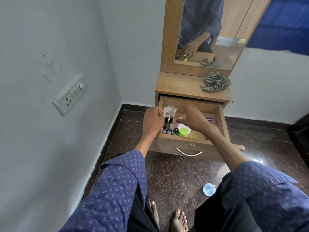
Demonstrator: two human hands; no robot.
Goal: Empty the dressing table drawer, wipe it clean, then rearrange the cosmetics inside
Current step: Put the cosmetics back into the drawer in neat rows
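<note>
Wooden drawer (220,124) stands pulled well out of the dressing table (180,86), and I am working over its left half with both hands. I judge this to be the last step, putting the cosmetics in order: the striped cloth (215,82) lies bunched on the tabletop, out of use, and the things inside already stand in tidy groups. A cluster of small nail polish bottles (168,126) fills the front left corner, a lime green cap (183,131) sits just right of them against a white round jar (181,126), a row of pale tubes (168,110) lies along the back, and a flat pink and blue box (209,120) rests toward the right wall.

My left hand (153,122) hangs at the drawer's left edge with fingers curled in; I cannot tell whether they pinch anything or merely steady the bottles. My right hand (190,118) hovers over the middle, thumb and fingers drawn narrow as if pinching something small and thin; what it is I cannot make out.

Next, I reckon, that small thing wants setting down in a free gap without knocking the upright bottles, which look easy to topple. A pale blue lid (209,189) lies on the floor near my knee and may still need returning.
</note>
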